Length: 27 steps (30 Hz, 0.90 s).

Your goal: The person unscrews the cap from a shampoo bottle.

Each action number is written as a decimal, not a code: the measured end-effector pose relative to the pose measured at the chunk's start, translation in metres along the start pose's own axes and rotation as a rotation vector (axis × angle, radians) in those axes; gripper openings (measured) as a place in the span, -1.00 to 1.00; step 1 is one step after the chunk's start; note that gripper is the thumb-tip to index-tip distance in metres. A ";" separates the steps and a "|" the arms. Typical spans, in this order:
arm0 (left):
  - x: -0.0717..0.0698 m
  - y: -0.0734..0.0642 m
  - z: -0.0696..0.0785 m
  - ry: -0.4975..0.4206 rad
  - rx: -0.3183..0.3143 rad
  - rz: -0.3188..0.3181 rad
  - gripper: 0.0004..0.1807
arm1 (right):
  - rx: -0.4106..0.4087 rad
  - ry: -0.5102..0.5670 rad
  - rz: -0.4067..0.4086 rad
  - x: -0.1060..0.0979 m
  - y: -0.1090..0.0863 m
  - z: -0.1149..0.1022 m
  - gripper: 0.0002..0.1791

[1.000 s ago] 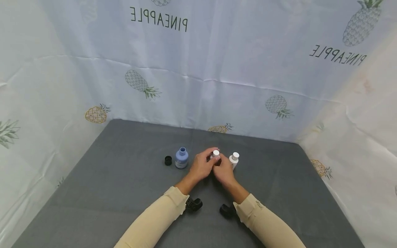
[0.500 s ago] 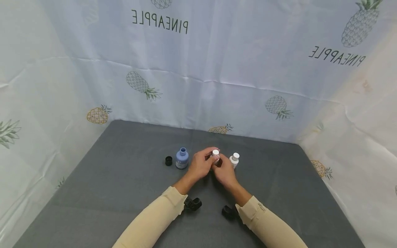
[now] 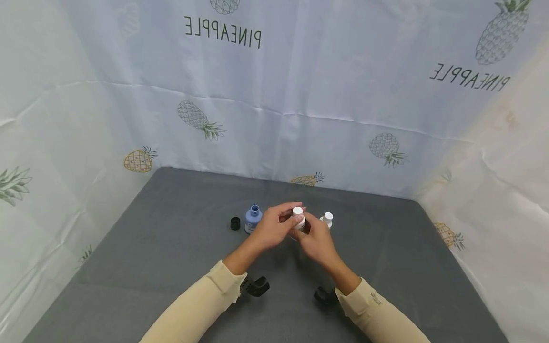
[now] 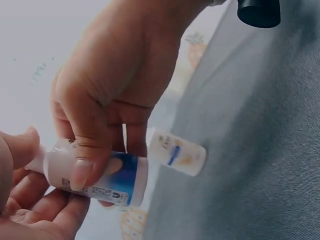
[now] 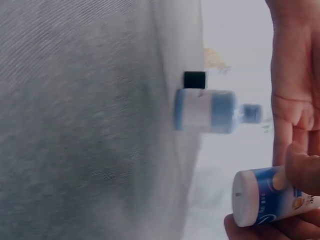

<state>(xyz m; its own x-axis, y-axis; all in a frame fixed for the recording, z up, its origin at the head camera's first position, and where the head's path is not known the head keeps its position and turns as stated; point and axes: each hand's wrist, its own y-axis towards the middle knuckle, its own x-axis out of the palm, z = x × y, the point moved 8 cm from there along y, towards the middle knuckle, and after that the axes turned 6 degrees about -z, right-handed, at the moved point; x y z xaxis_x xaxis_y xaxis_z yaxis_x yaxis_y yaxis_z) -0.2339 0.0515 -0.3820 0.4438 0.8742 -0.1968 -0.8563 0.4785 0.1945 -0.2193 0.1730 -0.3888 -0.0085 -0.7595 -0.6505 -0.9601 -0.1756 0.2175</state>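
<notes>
A small white bottle (image 4: 131, 176) with a blue label and a white cap (image 3: 298, 210) is held between both hands over the table. My left hand (image 3: 271, 229) grips its upper part, thumb just below the cap. With thumb and fingers, my right hand (image 3: 319, 242) holds the body lower down. The left wrist view shows the bottle's base off the cloth. Behind the right hand stands a second white capped bottle (image 4: 179, 154), partly hidden in the head view. A blue bottle (image 3: 252, 219) with an uncovered mouth is left of the hands; beside it lies a black cap (image 3: 235, 223).
Dark grey cloth covers the table (image 3: 154, 267). Curtains (image 3: 274, 71) printed with pineapples hang at the back and both sides. Below the forearms show the black wrist cameras (image 3: 257, 286).
The forearms have spread apart, and more of the held bottle's body shows. My right hand now covers more of the second white bottle. The head view has shifted slightly.
</notes>
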 end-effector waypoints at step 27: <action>-0.016 -0.029 0.040 -0.125 0.128 0.154 -0.65 | -0.134 -0.175 0.042 -0.019 -0.013 -0.065 -0.63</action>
<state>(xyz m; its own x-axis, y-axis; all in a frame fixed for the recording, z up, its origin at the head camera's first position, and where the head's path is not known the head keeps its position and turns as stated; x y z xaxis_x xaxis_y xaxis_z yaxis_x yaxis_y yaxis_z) -0.2058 0.0274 -0.3459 0.3463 0.9374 -0.0361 -0.8797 0.3379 0.3345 -0.1880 0.1490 -0.3318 -0.1077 -0.6498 -0.7524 -0.9121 -0.2365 0.3348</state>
